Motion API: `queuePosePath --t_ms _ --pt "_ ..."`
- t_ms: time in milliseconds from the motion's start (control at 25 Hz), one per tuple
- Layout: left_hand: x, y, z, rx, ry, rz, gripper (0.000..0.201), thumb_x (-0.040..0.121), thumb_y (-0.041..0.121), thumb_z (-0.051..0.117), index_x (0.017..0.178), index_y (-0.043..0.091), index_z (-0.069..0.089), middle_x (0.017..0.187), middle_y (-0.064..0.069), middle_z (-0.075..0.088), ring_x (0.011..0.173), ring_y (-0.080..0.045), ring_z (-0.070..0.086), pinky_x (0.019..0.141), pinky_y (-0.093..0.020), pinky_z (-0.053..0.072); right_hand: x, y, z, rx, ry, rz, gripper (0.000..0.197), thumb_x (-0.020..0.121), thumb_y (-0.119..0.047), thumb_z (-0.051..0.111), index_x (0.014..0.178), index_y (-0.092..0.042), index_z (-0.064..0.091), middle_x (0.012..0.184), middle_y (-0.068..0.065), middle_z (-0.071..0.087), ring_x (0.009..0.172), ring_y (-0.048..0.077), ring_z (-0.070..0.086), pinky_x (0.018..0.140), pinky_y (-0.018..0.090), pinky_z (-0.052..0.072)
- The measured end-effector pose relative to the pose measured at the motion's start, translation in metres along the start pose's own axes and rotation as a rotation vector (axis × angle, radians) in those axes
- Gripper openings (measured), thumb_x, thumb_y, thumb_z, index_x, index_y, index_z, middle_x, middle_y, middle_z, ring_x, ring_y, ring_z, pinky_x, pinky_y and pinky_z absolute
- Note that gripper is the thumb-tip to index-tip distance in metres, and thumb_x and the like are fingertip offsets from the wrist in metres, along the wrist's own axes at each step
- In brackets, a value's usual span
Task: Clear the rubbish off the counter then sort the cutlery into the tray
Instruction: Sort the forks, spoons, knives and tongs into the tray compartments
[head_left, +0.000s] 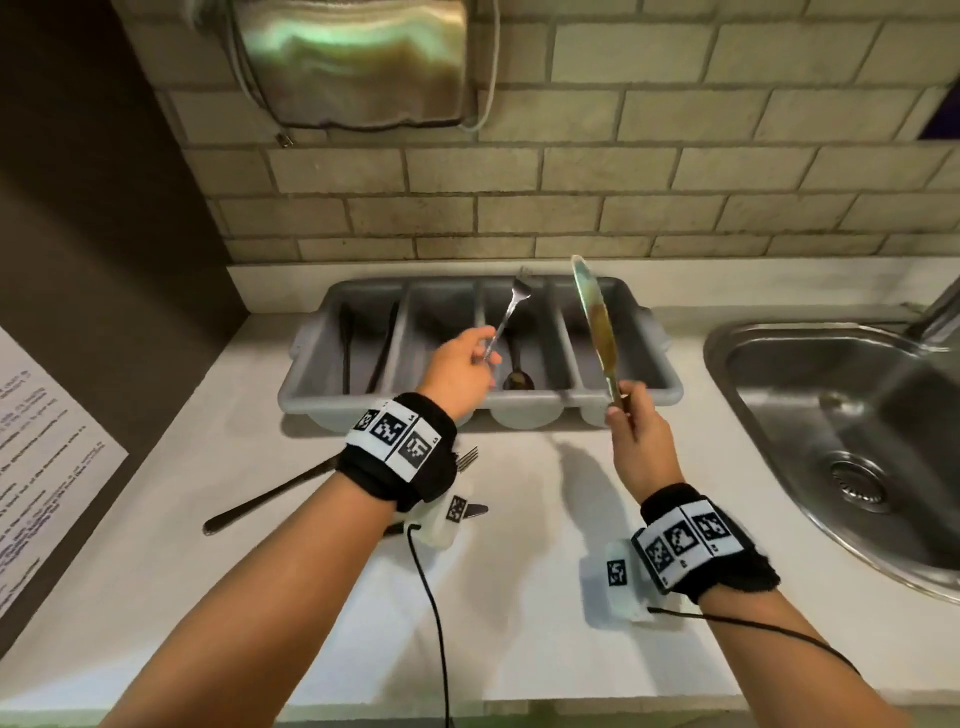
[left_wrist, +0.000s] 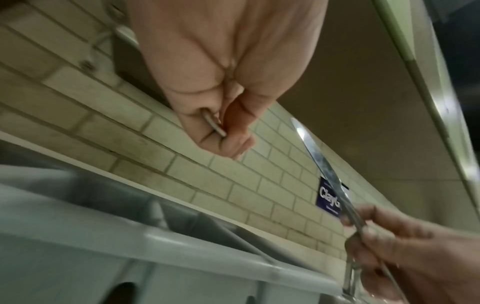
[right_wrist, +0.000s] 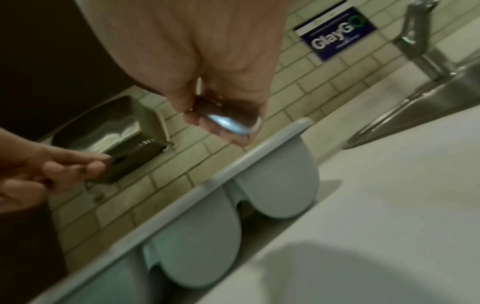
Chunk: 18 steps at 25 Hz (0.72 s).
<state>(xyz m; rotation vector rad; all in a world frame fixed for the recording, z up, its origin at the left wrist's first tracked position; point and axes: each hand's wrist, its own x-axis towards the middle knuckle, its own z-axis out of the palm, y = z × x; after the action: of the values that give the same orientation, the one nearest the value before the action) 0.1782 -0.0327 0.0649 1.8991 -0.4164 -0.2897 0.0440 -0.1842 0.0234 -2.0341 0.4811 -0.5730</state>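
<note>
- Grey plastic, four long compartments: in the head view the cutlery tray (head_left: 644, 387) sat on the white counter (head_left: 519, 597) against the tiled wall (head_left: 571, 197). Two dark utensils lay in its leftmost compartment and a spoon (head_left: 517, 371) in the third from the left.
- The left hand (head_left: 460, 371) pinched a fork (head_left: 511, 309) by its handle, tines up and tilted over the tray's middle. The right hand (head_left: 636, 434) gripped a table knife (head_left: 592, 312) by its handle, blade upright above the rightmost compartment.
- Another fork (head_left: 270, 499) lay on the counter beneath the left wrist, with a second knife's tip (head_left: 475, 511) showing beside it. A steel sink (head_left: 852, 415) lay to the right and a metal dispenser (head_left: 353, 62) hung on the wall.
- In the left wrist view, the left hand's (left_wrist: 226, 82) fingers curled round the fork handle's end (left_wrist: 214, 126). The right hand (left_wrist: 405, 253) held the knife (left_wrist: 322, 164) aslant before the tiles, above the blurred tray rim (left_wrist: 207, 257).
- In the right wrist view, the right hand (right_wrist: 207, 61) closed on the knife's shiny handle end (right_wrist: 228, 123). The tray's rounded compartment ends (right_wrist: 280, 185) stood below; the left hand (right_wrist: 39, 174) partly hid the dispenser (right_wrist: 111, 133), and a blue sign (right_wrist: 335, 35) and a tap (right_wrist: 420, 41) showed further right.
</note>
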Motion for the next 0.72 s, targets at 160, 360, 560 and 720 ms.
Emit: queuePosePath --t_ms 160,360,560,720 --pt "0.041 0.025 0.071 0.139 -0.152 -0.035 0.042 0.086 -0.009 0.040 0.126 -0.004 0.050 0.079 -0.017 0.061 0.075 -0.036 0.059 0.074 -0.039 0.056 0.033 0.012 -0.029 0.074 0.172 0.089 0.031 0.091 0.001 0.044 0.121 -0.001 0.051 0.105 0.011 0.060 0.090 0.021 0.053 0.079 0.023 0.042" --pt "0.082 0.044 0.119 0.258 -0.215 -0.110 0.032 0.090 0.005 0.043 0.117 -0.004 0.058 0.122 -0.027 0.061 0.112 -0.038 0.060 0.095 -0.040 0.051 0.064 0.021 -0.053 0.028 0.091 0.140 0.042 0.083 0.010 0.043 0.116 -0.010 0.058 0.091 0.008 0.062 0.068 0.018 0.055 0.060 0.010 0.047" --pt "0.076 0.050 0.125 0.092 -0.144 -0.063 0.044 0.099 0.028 0.033 0.105 -0.004 0.063 0.118 -0.025 0.064 0.107 -0.036 0.060 0.087 -0.034 0.050 0.075 0.012 -0.043 -0.030 -0.005 0.109 0.047 0.081 0.015 0.046 0.123 -0.006 0.053 0.106 0.010 0.058 0.093 0.020 0.056 0.081 0.024 0.046" --pt "0.064 0.038 0.109 -0.088 -0.121 -0.081 0.013 0.093 0.010 0.049 0.091 0.006 0.061 0.094 -0.014 0.067 0.076 -0.023 0.068 0.055 -0.022 0.048 0.069 -0.003 -0.014 0.115 -0.074 0.110 0.034 0.082 0.008 0.057 0.108 -0.008 0.043 0.084 0.000 0.052 0.068 0.010 0.053 0.058 0.016 0.049"
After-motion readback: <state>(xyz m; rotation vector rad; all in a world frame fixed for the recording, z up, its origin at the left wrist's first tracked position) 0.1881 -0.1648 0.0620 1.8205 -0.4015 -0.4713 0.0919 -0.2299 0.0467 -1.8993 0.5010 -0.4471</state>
